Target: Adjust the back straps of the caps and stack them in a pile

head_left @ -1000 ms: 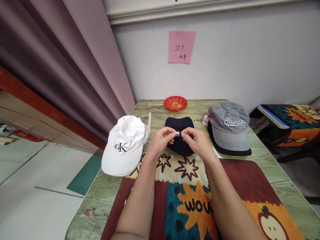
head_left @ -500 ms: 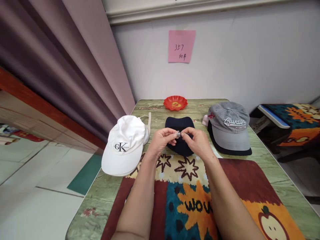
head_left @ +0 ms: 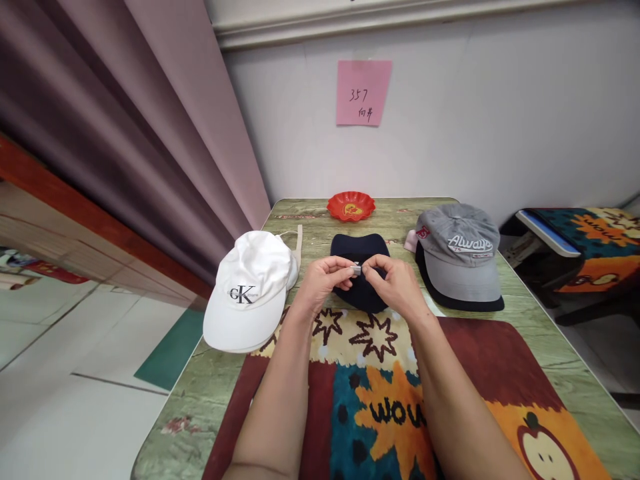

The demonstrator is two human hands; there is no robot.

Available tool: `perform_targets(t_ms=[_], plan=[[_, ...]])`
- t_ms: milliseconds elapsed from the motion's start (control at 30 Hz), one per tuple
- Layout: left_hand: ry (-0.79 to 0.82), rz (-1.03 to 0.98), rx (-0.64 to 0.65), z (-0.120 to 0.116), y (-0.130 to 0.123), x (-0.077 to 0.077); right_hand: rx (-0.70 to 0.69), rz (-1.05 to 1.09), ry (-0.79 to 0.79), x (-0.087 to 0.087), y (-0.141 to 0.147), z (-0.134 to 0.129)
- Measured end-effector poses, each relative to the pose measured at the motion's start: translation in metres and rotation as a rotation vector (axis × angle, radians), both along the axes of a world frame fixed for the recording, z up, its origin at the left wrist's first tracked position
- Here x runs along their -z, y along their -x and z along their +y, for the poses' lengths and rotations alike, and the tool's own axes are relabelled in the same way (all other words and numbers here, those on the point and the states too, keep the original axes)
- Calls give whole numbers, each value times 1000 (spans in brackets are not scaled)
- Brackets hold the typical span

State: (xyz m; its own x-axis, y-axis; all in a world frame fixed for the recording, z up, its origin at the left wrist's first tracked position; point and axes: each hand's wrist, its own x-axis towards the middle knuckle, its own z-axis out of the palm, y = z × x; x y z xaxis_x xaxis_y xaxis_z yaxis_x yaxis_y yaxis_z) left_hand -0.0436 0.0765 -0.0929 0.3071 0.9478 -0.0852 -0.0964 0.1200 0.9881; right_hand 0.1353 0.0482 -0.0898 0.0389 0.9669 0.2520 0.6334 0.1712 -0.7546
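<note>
In the middle of the table lies a navy cap (head_left: 361, 245), its back side toward me. A small silver metal buckle (head_left: 357, 269) sits at the cap's rear opening, between my two hands. My left hand (head_left: 327, 279) pinches this buckle from the left with thumb and forefinger. From the right, my right hand (head_left: 394, 281) is closed in a pinch at the buckle's other end, where the cap's dark strap appears to be; the fingers partly cover it. Both hands hide the cap's middle.
A white cap (head_left: 253, 287) lies left of my arms, its loose strap sticking up. On the right, a grey cap (head_left: 457, 247) rests on a black one (head_left: 430, 280). A red scalloped dish (head_left: 351, 207) stands behind. A colourful mat (head_left: 480, 360) covers the near table.
Almost nothing differs. Both hands keep their pinch at the buckle, with only a tiny shift of the fingers, and the caps stay put.
</note>
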Motion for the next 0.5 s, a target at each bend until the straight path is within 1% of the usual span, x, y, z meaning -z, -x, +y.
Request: perform_targets(t_ms=[133,300,400,500], plan=[[-2,-7,-4,1,1,1,7,28,-5,-2,1,0],[-22,8,-20,0,0,0,-62,51,18,-2,0,0],[-5,2,9,-1,0,0,-61,46,17,-1,-1,1],[29,-46,44,-1,0,0,-57,47,7,-2,0,1]])
